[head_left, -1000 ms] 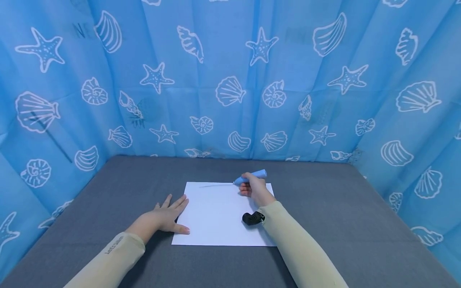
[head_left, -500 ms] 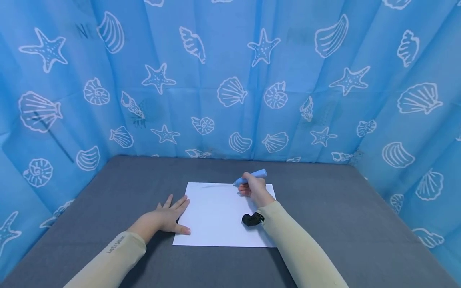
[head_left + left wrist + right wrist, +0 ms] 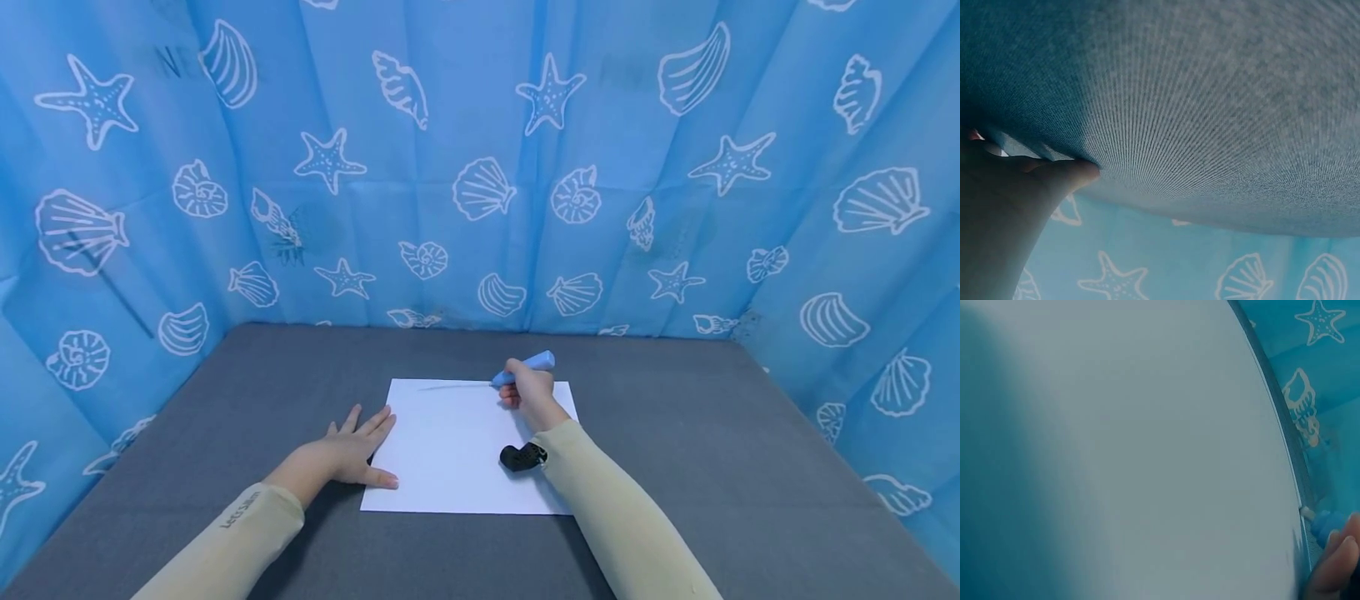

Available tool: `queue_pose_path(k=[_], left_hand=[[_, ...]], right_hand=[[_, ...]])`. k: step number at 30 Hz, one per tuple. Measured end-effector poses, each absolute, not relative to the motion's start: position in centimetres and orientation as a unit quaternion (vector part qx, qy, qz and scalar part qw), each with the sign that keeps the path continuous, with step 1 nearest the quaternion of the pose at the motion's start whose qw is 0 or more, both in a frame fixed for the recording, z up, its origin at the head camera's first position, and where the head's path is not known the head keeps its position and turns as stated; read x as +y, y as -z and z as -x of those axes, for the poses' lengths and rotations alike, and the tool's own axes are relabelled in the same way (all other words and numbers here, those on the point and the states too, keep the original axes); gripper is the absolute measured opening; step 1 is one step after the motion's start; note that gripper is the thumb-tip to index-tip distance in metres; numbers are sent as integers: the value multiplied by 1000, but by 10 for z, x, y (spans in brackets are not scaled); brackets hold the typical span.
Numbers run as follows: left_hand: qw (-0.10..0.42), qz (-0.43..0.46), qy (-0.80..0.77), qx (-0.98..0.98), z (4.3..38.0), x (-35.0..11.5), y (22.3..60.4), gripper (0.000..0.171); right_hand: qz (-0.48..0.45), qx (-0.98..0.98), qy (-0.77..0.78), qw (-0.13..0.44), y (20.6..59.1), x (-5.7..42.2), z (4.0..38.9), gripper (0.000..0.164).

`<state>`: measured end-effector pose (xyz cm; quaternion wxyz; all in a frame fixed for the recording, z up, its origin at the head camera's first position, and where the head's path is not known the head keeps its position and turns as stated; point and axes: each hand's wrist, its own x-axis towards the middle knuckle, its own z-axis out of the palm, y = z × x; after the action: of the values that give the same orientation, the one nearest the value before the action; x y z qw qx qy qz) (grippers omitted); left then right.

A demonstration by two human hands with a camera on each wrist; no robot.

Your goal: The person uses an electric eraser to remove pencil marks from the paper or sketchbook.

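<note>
while left hand [image 3: 339,458] touches paper [image 3: 450,458], right [image 3: 531,393] grips pen [image 3: 540,361].

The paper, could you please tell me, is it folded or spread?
Spread: in the head view the paper lies flat on the table, no fold visible, left hand at its edge.

Head view bright; my cream fabric left sleeve [image 3: 221,542] shadows grey cloth surface [image 3: 750,475]. Wrist views dim, bluish; white paper sheet [image 3: 1179,425] looks bowed near surface's far edge.
</note>
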<state>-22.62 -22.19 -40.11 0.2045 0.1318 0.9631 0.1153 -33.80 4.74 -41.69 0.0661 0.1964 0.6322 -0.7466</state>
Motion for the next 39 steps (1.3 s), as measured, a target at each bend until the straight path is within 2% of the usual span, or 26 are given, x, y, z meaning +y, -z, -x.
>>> queue_pose_path(k=[13, 23, 29, 39], left_hand=[[220, -121, -107, 962, 226, -223, 401, 112], [209, -127, -111, 963, 225, -220, 398, 109], [204, -128, -119, 963, 224, -221, 397, 109], [200, -137, -128, 962, 223, -221, 400, 108]], right_hand=[[-192, 642, 738, 83, 418, 48, 337, 13], [-215, 610, 758, 79, 418, 51, 342, 16], [-186, 581, 783, 121, 420, 63, 346, 27], [-130, 602, 776, 139, 421, 65, 342, 16]])
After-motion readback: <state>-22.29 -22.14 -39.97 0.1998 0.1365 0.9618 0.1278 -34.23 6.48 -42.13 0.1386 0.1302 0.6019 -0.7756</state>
